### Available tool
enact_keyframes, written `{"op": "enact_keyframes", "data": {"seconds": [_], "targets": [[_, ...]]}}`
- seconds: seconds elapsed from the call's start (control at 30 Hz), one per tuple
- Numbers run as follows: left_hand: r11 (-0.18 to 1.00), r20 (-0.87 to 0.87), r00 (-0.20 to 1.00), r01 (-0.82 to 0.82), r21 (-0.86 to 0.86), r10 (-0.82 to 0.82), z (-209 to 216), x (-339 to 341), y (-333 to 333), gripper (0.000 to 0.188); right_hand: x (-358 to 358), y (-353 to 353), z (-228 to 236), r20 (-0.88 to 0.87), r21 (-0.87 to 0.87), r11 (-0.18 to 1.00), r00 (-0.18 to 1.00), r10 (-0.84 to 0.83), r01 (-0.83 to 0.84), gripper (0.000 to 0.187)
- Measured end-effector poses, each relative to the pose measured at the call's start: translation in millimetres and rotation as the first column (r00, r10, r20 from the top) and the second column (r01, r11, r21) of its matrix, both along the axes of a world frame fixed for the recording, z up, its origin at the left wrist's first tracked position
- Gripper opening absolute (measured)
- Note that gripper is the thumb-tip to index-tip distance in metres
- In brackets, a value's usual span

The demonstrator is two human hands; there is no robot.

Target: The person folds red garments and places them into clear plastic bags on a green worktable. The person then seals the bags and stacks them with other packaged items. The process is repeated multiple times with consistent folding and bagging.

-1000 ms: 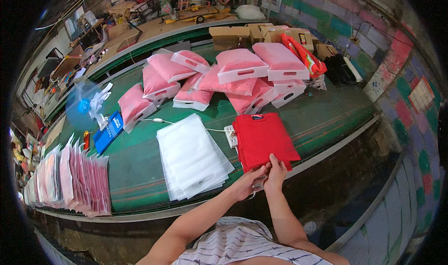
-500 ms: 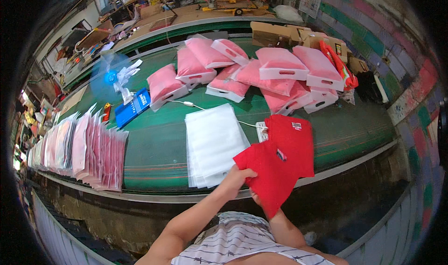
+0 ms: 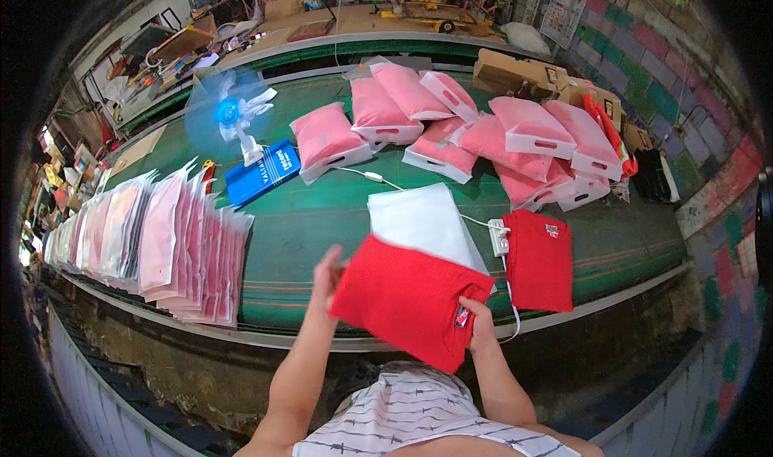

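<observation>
A folded red garment (image 3: 407,296) is held up in front of me, tilted, above the near edge of the table. My right hand (image 3: 481,322) grips its right end, with the thumb on top beside a small dark label. At the left edge is my left hand (image 3: 324,281), slightly blurred, its fingers partly hidden by the cloth. Behind the garment lies a stack of white translucent bags (image 3: 419,219), partly covered from view. Another folded red garment (image 3: 539,260) rests flat on the table to the right.
Pink-filled bags with handle slots (image 3: 386,112) are piled at the back. A row of packed flat bags (image 3: 165,244) stands at left. A fan (image 3: 229,112), a blue box (image 3: 263,172), a white power strip (image 3: 498,238) with its cord, and cardboard boxes (image 3: 515,72) share the green table (image 3: 298,272).
The held red garment has come away from the one at right and moved left over the white bags. It has turned wider, and my hands have spread to its two ends.
</observation>
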State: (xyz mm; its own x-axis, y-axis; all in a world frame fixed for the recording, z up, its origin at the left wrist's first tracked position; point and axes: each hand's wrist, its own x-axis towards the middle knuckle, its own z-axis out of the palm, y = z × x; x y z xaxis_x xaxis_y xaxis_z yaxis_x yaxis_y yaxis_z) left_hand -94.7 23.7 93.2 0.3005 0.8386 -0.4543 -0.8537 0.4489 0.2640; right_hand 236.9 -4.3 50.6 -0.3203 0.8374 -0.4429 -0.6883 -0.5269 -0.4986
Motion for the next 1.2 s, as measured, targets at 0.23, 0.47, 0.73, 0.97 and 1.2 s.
{"op": "enact_keyframes", "data": {"seconds": [0.23,0.47,0.73,0.97,1.2], "targets": [[0.965,0.104,0.995,-0.038,0.259,0.012,-23.6,-59.4,36.8,0.064,-102.1,0.5,-10.4,-0.244,-0.073,0.983,0.952,-0.184,0.171,0.039],[0.963,-0.63,0.744,0.269,-0.026,-0.225,-129.0,-38.4,-10.1,0.027,-118.6,-13.8,-92.1,0.105,-0.097,0.962,0.964,-0.245,0.256,0.03],[0.997,-0.688,0.723,0.001,-0.077,-0.054,-88.6,-16.9,-25.4,0.037,-72.9,3.7,-27.3,0.468,0.046,0.978,0.86,-0.203,0.205,0.058],[0.916,-0.822,0.517,0.401,-0.014,-0.239,-95.3,-14.1,-46.2,0.023,-64.1,22.2,-20.6,0.726,0.003,0.941,0.648,0.23,-0.337,0.047],[0.865,-0.953,0.295,0.493,0.097,-0.062,-57.4,7.8,-22.2,0.027,-122.0,6.9,39.1,0.969,-0.085,0.583,-0.203,-0.14,-0.808,0.061]]}}
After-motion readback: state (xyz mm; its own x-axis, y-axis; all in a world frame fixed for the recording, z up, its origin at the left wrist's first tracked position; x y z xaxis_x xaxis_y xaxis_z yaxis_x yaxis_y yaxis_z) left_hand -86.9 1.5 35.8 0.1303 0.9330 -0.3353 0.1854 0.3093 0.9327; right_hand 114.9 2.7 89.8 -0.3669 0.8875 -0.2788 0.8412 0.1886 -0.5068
